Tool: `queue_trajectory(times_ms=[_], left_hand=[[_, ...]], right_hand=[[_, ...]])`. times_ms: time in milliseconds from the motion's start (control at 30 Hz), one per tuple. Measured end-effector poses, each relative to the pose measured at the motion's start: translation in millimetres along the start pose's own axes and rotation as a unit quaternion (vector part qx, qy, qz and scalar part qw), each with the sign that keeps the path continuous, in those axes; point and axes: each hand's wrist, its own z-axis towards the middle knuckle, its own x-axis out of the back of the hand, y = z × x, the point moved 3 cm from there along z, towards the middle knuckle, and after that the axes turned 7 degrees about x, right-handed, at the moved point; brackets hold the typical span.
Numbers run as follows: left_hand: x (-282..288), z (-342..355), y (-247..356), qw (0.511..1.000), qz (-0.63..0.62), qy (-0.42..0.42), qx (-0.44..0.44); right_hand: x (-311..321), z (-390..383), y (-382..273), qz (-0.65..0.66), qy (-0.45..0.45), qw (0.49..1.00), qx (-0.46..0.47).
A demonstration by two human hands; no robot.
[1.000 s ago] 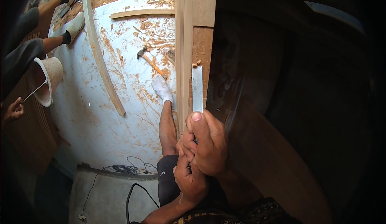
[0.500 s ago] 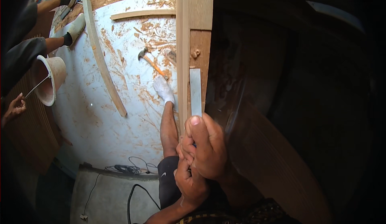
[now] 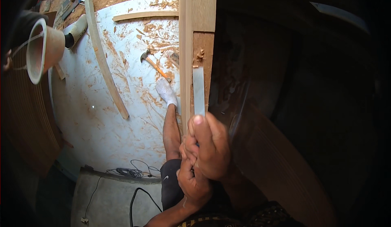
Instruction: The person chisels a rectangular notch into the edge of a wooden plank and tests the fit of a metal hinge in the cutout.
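My right hand [image 3: 211, 149] is closed round a wide flat chisel [image 3: 198, 90], its thumb lying along the tool where the steel blade comes out. Just below, my left hand [image 3: 193, 184] is closed too, pressed against the right one on the handle, which the fingers mostly hide. The blade lies nearly flat in a long recess [image 3: 207, 76] cut into the edge of a wooden door or plank [image 3: 186, 35]. At its tip a thin lip of wood lifts, and a curled shaving [image 3: 200, 55] sits just beyond.
A claw hammer [image 3: 154, 65] lies on the white sheet [image 3: 85, 133] among wood chips, near my socked foot [image 3: 165, 90]. Wooden strips [image 3: 106, 72] rest there too. At left another person carries a bucket [image 3: 55, 48]. Cables [image 3: 130, 171] lie coiled by the grey step [image 3: 110, 198].
The chisel tip has slid slightly forward along the recess, pushing up a bit of wood. The other person's bucket has swung up and to the left.
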Motion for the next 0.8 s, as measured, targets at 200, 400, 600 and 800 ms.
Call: queue_trajectory(times_ms=[200,400,600,800], left_hand=[[-4,2,0,0.998,-0.029,-0.028,0.045],[-7,4,-4,0.998,-0.050,-0.010,0.034],[0,-3,-2,0.996,-0.037,-0.011,0.078],[-2,-4,0,0.995,-0.047,-0.023,0.090]], right_hand=[[0,-1,3,0.004,0.000,1.000,0.006],[0,3,-5,-0.003,-0.003,1.000,-0.004],[-4,2,-10,0.020,0.007,0.999,-0.036],[-1,-4,-4,0.005,0.000,1.000,-0.020]])
